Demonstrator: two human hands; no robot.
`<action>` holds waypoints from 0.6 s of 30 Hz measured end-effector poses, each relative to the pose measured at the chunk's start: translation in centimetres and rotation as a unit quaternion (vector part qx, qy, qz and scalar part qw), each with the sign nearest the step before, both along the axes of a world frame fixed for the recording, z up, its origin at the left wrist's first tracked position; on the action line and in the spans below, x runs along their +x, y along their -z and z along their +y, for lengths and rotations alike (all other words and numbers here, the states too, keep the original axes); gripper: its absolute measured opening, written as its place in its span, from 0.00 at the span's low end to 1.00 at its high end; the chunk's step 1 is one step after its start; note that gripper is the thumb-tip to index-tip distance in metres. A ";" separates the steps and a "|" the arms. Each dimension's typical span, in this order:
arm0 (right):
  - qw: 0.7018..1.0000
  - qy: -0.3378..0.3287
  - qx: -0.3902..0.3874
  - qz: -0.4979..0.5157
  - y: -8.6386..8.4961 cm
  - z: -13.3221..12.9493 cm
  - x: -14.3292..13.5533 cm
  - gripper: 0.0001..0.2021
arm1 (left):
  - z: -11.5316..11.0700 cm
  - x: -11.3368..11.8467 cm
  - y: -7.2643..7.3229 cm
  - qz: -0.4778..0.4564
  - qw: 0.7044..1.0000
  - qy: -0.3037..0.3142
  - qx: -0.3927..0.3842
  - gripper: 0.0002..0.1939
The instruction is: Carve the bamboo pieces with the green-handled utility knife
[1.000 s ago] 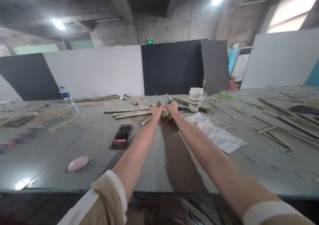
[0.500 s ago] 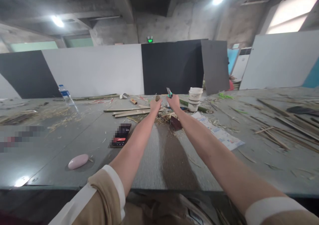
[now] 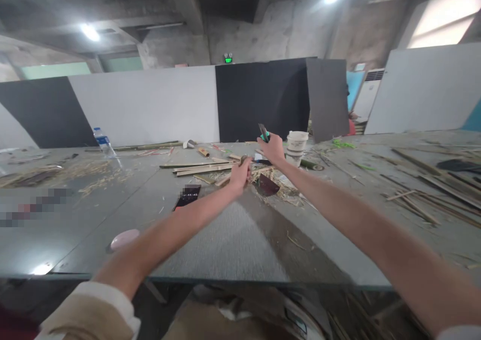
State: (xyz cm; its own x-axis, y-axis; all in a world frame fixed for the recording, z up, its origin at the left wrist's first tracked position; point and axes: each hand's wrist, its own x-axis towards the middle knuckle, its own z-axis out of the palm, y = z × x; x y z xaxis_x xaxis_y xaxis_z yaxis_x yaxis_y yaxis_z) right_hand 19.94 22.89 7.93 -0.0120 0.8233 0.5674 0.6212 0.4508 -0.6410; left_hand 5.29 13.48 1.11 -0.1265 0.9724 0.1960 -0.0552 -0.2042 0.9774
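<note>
My left hand [image 3: 240, 175] is closed around a brown, round-ended wooden piece [image 3: 244, 158] that looks like a handle. Just right of it a dark, blade-like strip [image 3: 263, 162] shows; whether the two are joined I cannot tell. Higher and to the right, my right hand [image 3: 274, 147] grips a utility knife [image 3: 264, 132] with a black and teal body, its end pointing up. Below the hands a dark red-brown piece [image 3: 268, 184] lies among bamboo shavings [image 3: 289, 197]. Left of my left hand are split bamboo strips [image 3: 205, 169].
A white paper cup [image 3: 296, 147] stands beside a green bamboo pole [image 3: 311, 165]. A phone [image 3: 188, 195] and a pink oval object [image 3: 125, 239] lie on the left. Further off are a water bottle [image 3: 104, 142] and, at right, several long strips [image 3: 413, 207].
My left hand has come lower and nearer, turning the wooden piece. My right hand has risen slightly and moved right with the utility knife. The hands are further apart, and the dark strip now shows.
</note>
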 end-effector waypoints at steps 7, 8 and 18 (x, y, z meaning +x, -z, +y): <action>0.995 -0.071 0.039 -0.064 5.1 -8.3 4.4 0.24 | -10.1 -2.0 4.2 -0.050 0.992 0.091 -0.067 0.19; 0.993 -0.082 0.040 -0.077 6.2 -9.4 4.8 0.24 | -10.8 -2.2 4.5 -0.051 0.992 0.097 -0.063 0.19; 0.957 -0.164 0.054 -0.234 12.7 -12.6 6.9 0.21 | -11.0 -5.6 4.4 -0.013 0.996 0.089 0.010 0.21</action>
